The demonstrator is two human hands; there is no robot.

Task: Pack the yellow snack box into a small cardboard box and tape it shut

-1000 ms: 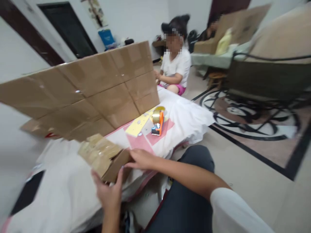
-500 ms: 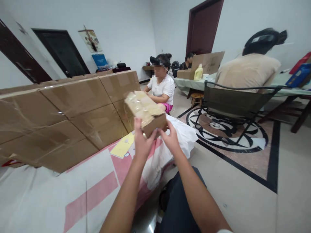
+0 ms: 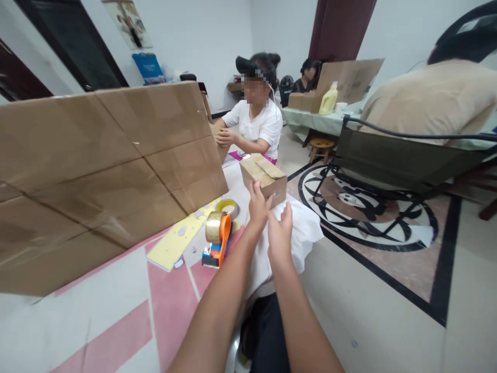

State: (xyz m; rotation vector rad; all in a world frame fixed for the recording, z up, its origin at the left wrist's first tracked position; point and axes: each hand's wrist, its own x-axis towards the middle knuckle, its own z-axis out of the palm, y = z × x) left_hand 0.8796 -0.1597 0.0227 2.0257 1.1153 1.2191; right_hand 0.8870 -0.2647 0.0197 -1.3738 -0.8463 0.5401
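A small brown cardboard box (image 3: 263, 177) with tape over its top rests at the far right end of the cloth-covered surface (image 3: 128, 311). My left hand (image 3: 259, 207) is at the box's near side, fingers apart, seeming to touch its near edge. Just right of it, my right hand (image 3: 281, 230) is open in front of the box with nothing in it. An orange and blue tape dispenser (image 3: 222, 241) with a roll of tape lies left of my left forearm. Behind it sits a yellowish tape roll (image 3: 227, 208).
Large stacked cartons (image 3: 116, 160) line the left and back. A person in a white shirt (image 3: 258, 122) sits beyond, hands on another box. At the right, a person's back (image 3: 423, 103) shows above a dark folding chair (image 3: 392, 155).
The box has been set down farther off, and my hands have come away from holding it on both sides. The tape dispenser and tape roll now show. The view has shifted.
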